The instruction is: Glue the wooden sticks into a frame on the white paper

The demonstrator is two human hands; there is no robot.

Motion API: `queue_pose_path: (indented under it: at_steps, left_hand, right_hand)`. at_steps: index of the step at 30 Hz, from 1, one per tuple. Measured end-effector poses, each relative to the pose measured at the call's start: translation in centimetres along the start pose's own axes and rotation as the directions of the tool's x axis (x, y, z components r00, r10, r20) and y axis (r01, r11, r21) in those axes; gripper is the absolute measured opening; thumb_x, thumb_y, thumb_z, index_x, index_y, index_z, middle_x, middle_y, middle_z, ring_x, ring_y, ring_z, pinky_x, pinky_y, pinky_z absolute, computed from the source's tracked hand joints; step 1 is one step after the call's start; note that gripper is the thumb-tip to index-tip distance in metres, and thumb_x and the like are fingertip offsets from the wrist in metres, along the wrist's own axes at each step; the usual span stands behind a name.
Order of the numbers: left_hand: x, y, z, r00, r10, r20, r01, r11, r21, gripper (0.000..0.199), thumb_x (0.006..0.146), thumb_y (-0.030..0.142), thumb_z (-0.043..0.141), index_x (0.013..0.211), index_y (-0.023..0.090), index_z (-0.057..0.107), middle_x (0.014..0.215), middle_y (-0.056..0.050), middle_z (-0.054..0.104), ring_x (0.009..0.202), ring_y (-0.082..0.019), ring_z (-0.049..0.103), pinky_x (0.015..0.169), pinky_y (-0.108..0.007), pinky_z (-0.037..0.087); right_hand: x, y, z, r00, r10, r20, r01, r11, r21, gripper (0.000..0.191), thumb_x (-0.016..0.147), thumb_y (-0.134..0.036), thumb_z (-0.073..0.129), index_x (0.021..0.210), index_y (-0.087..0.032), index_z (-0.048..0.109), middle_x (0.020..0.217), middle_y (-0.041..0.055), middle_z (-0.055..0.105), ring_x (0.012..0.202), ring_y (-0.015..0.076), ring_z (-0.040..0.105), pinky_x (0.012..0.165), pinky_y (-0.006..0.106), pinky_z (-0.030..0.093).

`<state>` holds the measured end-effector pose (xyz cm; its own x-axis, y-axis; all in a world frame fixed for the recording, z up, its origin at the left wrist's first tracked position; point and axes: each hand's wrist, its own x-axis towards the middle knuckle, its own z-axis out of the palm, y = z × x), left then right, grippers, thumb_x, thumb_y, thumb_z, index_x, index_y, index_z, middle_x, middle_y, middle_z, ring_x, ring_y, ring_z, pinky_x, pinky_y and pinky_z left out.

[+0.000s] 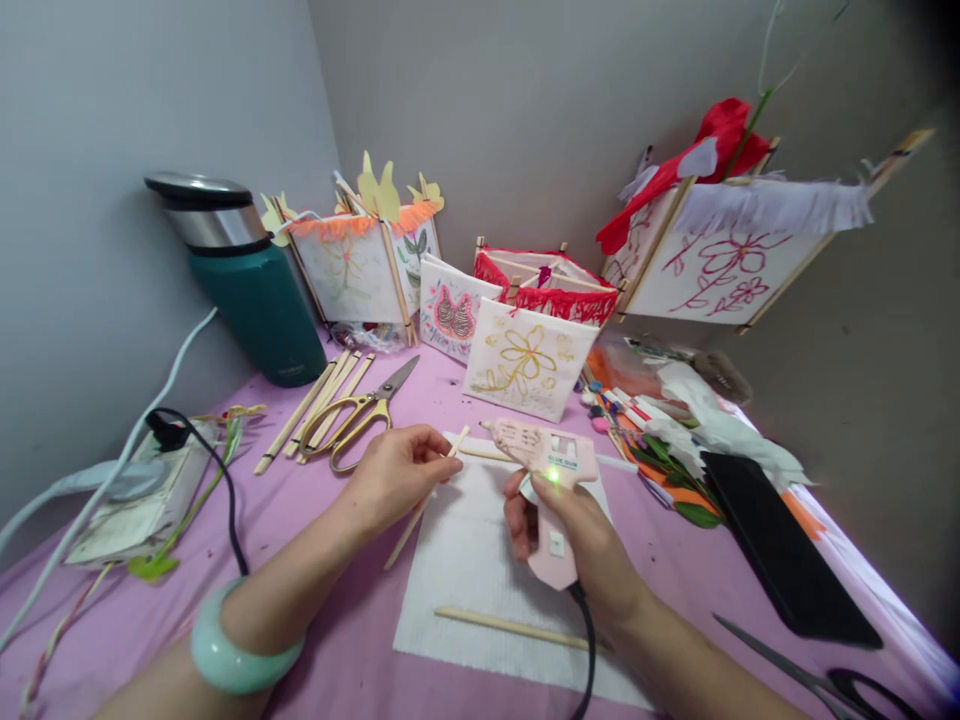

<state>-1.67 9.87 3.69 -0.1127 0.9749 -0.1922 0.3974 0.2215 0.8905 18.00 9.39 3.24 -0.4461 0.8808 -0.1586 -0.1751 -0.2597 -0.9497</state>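
- Glue gun point(544, 462), one, pink, green lamp lit: gripped by right hand point(577, 535), nozzle pointing to 10 o'clock, over white sheet point(480, 590).
- Wooden stick point(424, 500), one: pinched in left hand point(394, 478), upper tip just beside the nozzle.
- Loose sticks on sheet: two, at 12 and 6 o'clock.
- Stick bundle point(319, 408) and gold scissors point(360, 415), one, at 10 o'clock.
- Paper lanterns: four, at 12 o'clock; yellow-flower lantern point(529, 372) nearest.
- Green flask point(247, 280), one, at 10 o'clock.
- Left wrist: jade bangle point(240, 645).

Gluing a stick at the craft table
The left hand point(394, 480) pinches a wooden stick point(425, 499) beside the pink glue gun point(541, 470) gripped by the right hand point(577, 540), above white paper point(480, 590).
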Motion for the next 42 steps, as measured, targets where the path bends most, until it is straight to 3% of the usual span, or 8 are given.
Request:
queue_pose_path:
  at_steps: [5, 23, 32, 42]
  left_hand:
    - [-0.1, 0.0, -0.1, 0.997, 0.073, -0.036, -0.07, 0.996, 0.063, 0.026, 0.067, 0.041, 0.064, 0.078, 0.016, 0.065, 0.059, 0.001, 0.06, 0.044, -0.008, 0.044, 0.044, -0.021, 0.029]
    - [-0.3, 0.4, -0.1, 0.997, 0.077, -0.007, -0.077, 0.997, 0.018, 0.028, 0.071, 0.041, 0.062, 0.083, 0.017, 0.068, 0.061, 0.0, 0.062, 0.047, -0.009, 0.045, 0.046, -0.021, 0.03]
    - [0.1, -0.5, 0.0, 0.998, 0.053, 0.028, -0.053, 0.998, -0.015, 0.039, 0.07, 0.042, 0.062, 0.097, 0.015, 0.071, 0.069, -0.004, 0.066, 0.059, -0.015, 0.055, 0.054, -0.024, 0.037]
    - [0.3, -0.7, 0.0, 0.997, 0.048, 0.056, -0.047, 0.999, -0.025, 0.037, 0.07, 0.04, 0.063, 0.097, 0.016, 0.073, 0.073, -0.005, 0.069, 0.061, -0.014, 0.056, 0.055, -0.024, 0.037]
  right_hand:
    - [-0.3, -0.1, 0.2, 0.999, -0.016, 0.042, 0.017, 0.999, -0.031, 0.031, 0.085, -0.046, 0.051, 0.084, -0.016, 0.058, 0.062, 0.0002, 0.057, 0.049, 0.0112, 0.052, 0.049, 0.023, 0.039]
    - [-0.3, -0.2, 0.1, 0.999, -0.033, 0.031, 0.036, 0.995, -0.09, 0.03, 0.088, -0.043, 0.046, 0.08, -0.016, 0.056, 0.057, -0.0007, 0.055, 0.05, 0.0118, 0.052, 0.052, 0.024, 0.039]
    - [-0.3, -0.2, -0.1, 1.0, -0.014, 0.025, 0.017, 0.995, -0.097, 0.032, 0.088, -0.045, 0.046, 0.08, -0.016, 0.055, 0.056, -0.0004, 0.055, 0.049, 0.0119, 0.051, 0.049, 0.024, 0.039]
    - [-0.1, 0.2, -0.3, 1.0, 0.006, 0.0, -0.006, 0.996, -0.085, 0.033, 0.086, -0.047, 0.049, 0.078, -0.016, 0.054, 0.054, -0.0006, 0.055, 0.047, 0.0117, 0.052, 0.047, 0.022, 0.04]
